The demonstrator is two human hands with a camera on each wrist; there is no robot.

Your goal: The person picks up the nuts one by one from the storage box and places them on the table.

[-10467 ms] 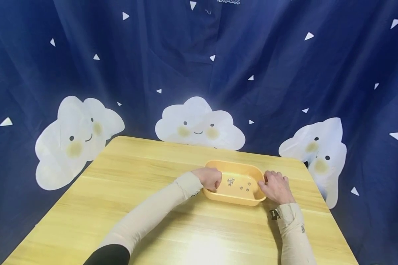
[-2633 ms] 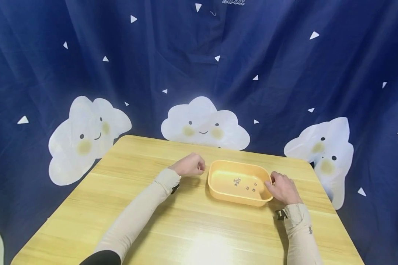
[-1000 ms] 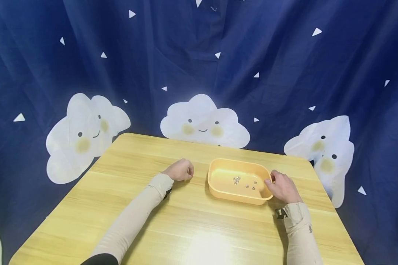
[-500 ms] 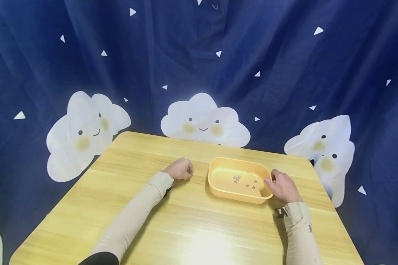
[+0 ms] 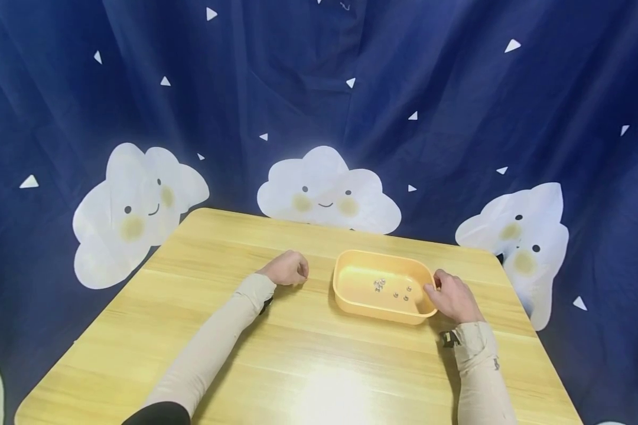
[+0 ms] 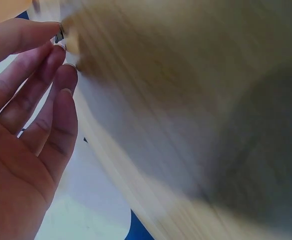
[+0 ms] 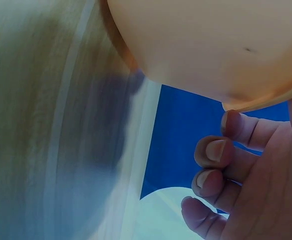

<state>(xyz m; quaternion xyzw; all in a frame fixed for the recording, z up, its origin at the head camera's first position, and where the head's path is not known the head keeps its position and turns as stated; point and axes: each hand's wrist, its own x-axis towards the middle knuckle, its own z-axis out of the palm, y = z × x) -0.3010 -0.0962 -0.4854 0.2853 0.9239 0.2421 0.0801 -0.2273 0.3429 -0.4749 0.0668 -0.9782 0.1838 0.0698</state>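
A yellow-orange plastic tray (image 5: 374,311) stands on the table, right of the middle. Several small shiny metal pieces (image 5: 380,285) lie on its floor, some bunched together and a few apart toward the right; they look like nuts, but are too small to be sure. My right hand (image 5: 455,296) grips the tray's right end, thumb over the rim and fingers outside. Left of the tray, my left hand (image 5: 286,268) is low over the tabletop. In the left wrist view its thumb and fingertip pinch a small dark metal piece (image 6: 59,36), partly hidden by the fingertips.
The wood-grain table (image 5: 276,366) has rounded corners and a bright light reflection near the front. Behind it hangs a dark blue curtain (image 5: 298,82) printed with clouds and white triangles. Bare tabletop lies left of and in front of the tray.
Earlier my left hand was inside the tray's left end; it has come out and moved left over the table, staying there lately. My right hand keeps its hold on the tray.
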